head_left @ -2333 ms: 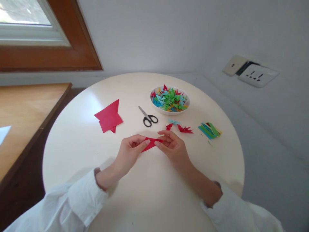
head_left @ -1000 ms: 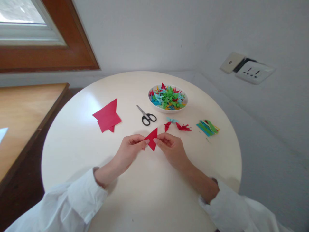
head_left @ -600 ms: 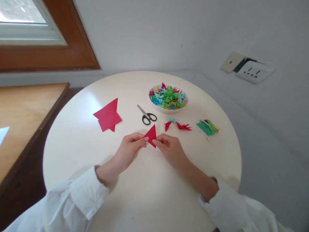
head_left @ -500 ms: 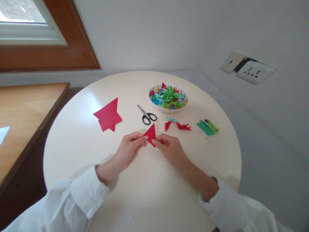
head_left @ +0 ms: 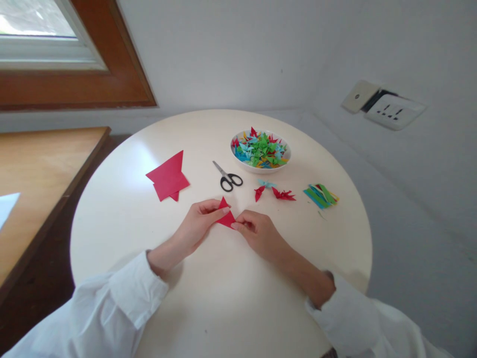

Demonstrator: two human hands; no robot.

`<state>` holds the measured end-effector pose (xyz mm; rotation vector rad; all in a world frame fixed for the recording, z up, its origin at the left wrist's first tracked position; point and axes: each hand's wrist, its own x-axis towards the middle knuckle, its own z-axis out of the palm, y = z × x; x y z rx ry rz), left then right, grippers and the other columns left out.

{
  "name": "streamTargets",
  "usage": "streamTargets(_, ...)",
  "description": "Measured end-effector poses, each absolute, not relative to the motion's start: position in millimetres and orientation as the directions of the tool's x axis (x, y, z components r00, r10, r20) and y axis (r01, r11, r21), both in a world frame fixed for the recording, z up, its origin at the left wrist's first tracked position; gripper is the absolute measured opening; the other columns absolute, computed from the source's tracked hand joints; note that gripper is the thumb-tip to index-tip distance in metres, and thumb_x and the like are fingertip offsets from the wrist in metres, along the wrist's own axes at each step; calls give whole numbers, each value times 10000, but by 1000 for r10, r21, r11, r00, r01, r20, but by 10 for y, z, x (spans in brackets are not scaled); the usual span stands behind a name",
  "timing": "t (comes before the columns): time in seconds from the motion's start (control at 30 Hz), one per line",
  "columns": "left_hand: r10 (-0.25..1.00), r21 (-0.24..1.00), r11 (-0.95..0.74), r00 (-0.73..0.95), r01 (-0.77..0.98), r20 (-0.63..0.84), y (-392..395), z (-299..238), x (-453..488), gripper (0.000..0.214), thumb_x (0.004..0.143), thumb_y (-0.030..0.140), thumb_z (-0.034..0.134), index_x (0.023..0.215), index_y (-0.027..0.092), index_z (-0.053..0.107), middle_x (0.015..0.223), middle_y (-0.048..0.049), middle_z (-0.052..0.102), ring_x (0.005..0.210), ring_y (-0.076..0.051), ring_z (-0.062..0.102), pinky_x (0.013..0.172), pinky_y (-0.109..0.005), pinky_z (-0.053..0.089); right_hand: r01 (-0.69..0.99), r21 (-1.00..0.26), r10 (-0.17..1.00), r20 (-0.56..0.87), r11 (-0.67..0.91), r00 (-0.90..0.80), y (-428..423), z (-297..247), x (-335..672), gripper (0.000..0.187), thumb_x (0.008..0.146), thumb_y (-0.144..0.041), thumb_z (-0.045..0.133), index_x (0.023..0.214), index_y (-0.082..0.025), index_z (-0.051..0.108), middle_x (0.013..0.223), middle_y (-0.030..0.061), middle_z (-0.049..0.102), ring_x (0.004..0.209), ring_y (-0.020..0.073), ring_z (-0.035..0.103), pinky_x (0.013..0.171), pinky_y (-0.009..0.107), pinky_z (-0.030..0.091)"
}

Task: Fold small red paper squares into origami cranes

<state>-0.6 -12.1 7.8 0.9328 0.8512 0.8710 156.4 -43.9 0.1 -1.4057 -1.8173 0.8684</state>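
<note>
A small red paper triangle (head_left: 224, 217) is pinched between my two hands just above the round cream table (head_left: 231, 298). My left hand (head_left: 197, 226) grips its left edge with thumb and forefinger. My right hand (head_left: 257, 232) pinches its lower right corner, fingers curled. Both wrists rest on the tabletop near its middle.
Larger red paper pieces (head_left: 168, 177) lie to the left. Black scissors (head_left: 228, 177) sit behind my hands. A white bowl (head_left: 261, 167) holds several coloured folded papers. Small folded figures (head_left: 275, 192) and coloured strips (head_left: 320, 195) lie at the right. A wooden surface (head_left: 33, 179) adjoins on the left.
The red paper went from a long flat strip to a folded triangle. It has since dropped lower and looks smaller, and both hands shifted slightly left and closer to the table.
</note>
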Motion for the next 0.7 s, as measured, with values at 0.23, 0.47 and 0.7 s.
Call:
streamTargets(0.23,903,895,329,377,-300,-205,-116,63,4,133,683,233,690,630,129,626,607,5,595,591,-80,527,606,-202,417,490,-842,972,155,225,-179,-442,5,1555,107,766,-217,552,673,-171,576,650,-13,583,584,104,479,553,233,346)
streamTargets(0.47,910,913,336,331,-232,-251,-98,72,-11,100,639,214,693,647,136,630,590,0,608,565,-91,528,568,-208,405,439,-885,987,157,155,-31,-409,24,1596,145,781,-256,504,675,-175,558,656,-4,580,630,123,503,611,249,382)
streamTargets(0.7,925,974,220,328,-55,-190,-110,107,-4,95,633,232,676,652,140,659,668,-26,634,625,-123,548,609,-238,408,399,-907,990,137,139,-33,-411,29,1597,136,763,-263,511,664,-175,541,647,-2,557,630,127,490,611,252,388)
